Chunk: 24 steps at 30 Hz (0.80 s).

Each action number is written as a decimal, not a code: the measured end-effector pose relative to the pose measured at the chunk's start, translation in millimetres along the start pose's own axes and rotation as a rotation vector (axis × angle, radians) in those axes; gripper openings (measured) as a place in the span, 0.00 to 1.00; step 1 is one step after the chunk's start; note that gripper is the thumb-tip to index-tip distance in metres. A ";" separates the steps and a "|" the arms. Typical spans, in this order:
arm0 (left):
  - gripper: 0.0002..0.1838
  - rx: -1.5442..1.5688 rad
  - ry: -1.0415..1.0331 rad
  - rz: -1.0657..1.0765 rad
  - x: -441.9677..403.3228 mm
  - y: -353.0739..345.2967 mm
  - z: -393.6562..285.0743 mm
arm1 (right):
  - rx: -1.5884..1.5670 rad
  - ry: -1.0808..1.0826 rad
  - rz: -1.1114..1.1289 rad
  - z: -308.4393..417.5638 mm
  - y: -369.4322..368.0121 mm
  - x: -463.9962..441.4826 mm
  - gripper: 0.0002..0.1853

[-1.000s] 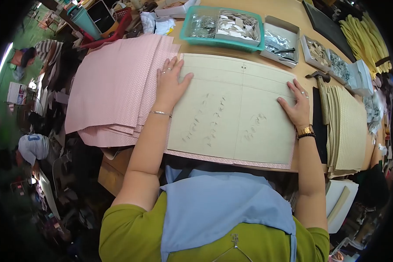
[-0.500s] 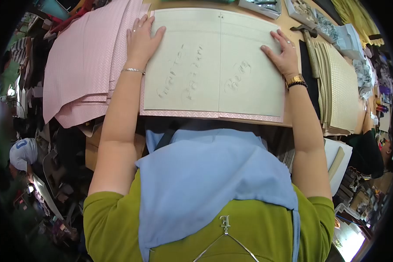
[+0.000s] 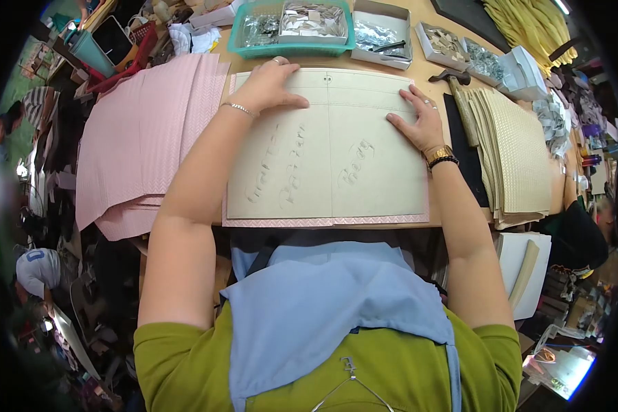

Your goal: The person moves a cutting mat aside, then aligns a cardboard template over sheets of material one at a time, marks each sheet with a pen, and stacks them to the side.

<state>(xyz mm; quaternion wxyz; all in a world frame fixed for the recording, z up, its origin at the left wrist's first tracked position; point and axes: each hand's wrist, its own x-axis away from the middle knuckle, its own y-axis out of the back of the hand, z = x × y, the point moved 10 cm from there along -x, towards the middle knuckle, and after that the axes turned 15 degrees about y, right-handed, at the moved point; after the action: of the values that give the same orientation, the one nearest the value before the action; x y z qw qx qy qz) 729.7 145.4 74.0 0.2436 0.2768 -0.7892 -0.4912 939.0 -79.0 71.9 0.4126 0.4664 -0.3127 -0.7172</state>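
Pale board (image 3: 281, 158) (handwriting on face, legible in pt.) lies flat under both hands, w/ pink sheet (image 3: 281, 222) showing along its near edge. Left hand (image 3: 268, 90): fingers bent over board's far left edge, thumb spread wide, its tip on board face; nothing seen enclosed. Right hand (image 3: 422, 129): fingers loosely parted at far right corner, thumb well apart, resting on board; no grasp noted.

Containers, beyond fingers: teal tray (image 3: 239, 36) just past left fingertips, holding clear pkts. (image 3: 259, 29) on its left side and an inner white box (image 3: 312, 40) of small flat pcs. on its right. Carton (image 3: 383, 56), beyond and betw. both hands' fingers, holds more clear pkts. plus a black item (type unclear), lying toward near side. Past right fingertips, farther out: box (image 3: 429, 48) of small tan pcs., then container of clear/grey pkts. (image 3: 484, 60), then pale blue box (image 3: 522, 75), contents n/v.

Hammer (image 3: 458, 86) sits just beyond and right of right fingers, handle alongside cream sheets (image 3: 511, 151). Pink stack (image 3: 141, 137) is left of left fingers. Red basket (image 3: 141, 51) lies farther out left, holding mixed items, incl. dark flat one; rest unclear.
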 end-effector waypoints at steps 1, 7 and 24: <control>0.47 -0.043 -0.001 -0.001 -2.4 1.5 -2.9 | -0.005 0.006 -0.001 -0.1 -0.2 -0.5 0.34; 0.48 -0.183 -0.010 0.013 -8.7 5.9 -13.4 | -0.001 0.017 -0.012 2.8 1.4 0.8 0.34; 0.48 -0.299 -0.066 0.035 -4.4 -5.4 -12.3 | 0.020 0.088 -0.019 7.8 -1.9 -0.5 0.32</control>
<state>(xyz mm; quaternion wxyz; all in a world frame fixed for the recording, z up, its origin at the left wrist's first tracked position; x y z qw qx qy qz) 742.0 138.5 73.5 0.2645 0.2075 -0.7195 -0.6077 931.3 -77.2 73.4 0.4144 0.5048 -0.2969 -0.6966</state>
